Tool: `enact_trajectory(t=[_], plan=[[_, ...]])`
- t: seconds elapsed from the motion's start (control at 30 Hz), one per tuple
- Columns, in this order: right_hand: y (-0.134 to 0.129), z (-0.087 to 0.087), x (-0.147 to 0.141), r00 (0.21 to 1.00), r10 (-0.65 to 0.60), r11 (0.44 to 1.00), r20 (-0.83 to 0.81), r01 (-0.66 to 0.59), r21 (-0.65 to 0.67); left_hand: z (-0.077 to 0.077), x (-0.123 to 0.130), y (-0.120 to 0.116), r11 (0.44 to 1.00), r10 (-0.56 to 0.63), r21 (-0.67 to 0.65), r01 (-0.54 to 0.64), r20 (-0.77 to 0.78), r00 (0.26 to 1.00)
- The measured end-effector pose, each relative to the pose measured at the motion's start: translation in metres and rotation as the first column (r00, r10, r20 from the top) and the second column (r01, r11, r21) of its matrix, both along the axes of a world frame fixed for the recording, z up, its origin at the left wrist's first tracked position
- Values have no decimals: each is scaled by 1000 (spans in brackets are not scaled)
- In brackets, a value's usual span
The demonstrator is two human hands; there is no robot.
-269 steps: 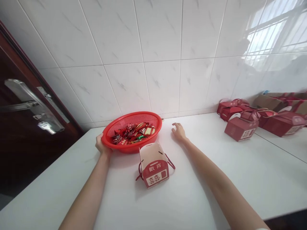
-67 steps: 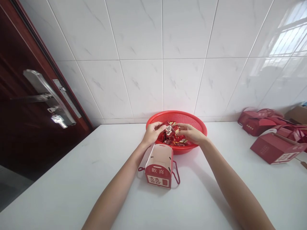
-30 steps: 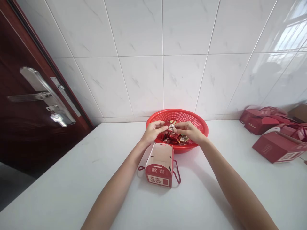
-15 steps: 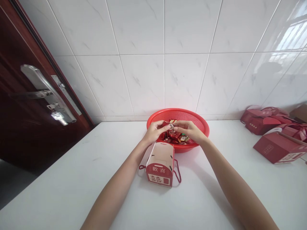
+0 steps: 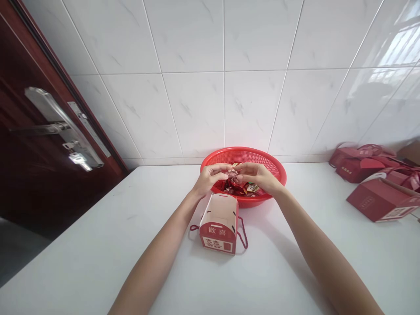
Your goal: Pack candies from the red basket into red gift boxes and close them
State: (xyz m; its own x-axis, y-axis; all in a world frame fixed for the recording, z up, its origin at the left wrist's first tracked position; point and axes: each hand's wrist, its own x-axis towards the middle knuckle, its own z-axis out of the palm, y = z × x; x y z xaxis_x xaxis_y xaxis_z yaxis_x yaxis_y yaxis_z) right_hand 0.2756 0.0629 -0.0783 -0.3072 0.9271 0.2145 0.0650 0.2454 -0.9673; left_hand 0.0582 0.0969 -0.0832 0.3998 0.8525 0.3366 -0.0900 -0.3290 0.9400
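Observation:
Over the red basket (image 5: 278, 171), my left hand (image 5: 211, 177) and my right hand (image 5: 257, 176) face each other with fingers closed on a small red wrapped candy (image 5: 232, 176) between them. Beneath them, several more wrapped candies (image 5: 252, 188) lie in the basket. In front of the basket stands a red and white gift box (image 5: 217, 238), its top open toward the basket, with dark red cords at both sides. My left forearm passes just left of this box.
Several red boxes (image 5: 356, 168) are heaped at the right by the tiled wall. A larger red box (image 5: 377, 201) lies nearer on the white table (image 5: 98, 245). A door with a metal handle (image 5: 52, 128) and keys is at the left.
Between my hands, the candy has turned, and its printed white label no longer shows. My fingers have shifted slightly around it. Basket and gift box have stayed put.

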Motion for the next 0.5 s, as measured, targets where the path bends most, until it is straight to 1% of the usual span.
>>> enact_trajectory(t=[0.1, 0.23, 0.33, 0.43, 0.5], plan=[[1, -1, 0, 998, -53, 998, -33, 54, 19, 0, -1, 1, 1000, -15, -20, 14, -38, 999], [1, -1, -2, 996, -78, 996, -36, 79, 31, -3, 3, 1, 1000, -21, -6, 20, -136, 990], [1, -2, -4, 990, -126, 991, 70, 122, 56, -4, 7, -1, 999, -45, 7, 48, -245, 969], [3, -4, -5, 954, -204, 978, 220, 186, 98, -4, 10, 0, 997, -72, 12, 81, -351, 934], [5, -6, -5, 932, -211, 977, 294, 190, 97, -3, 10, 3, 996, -75, 21, 91, -414, 907]])
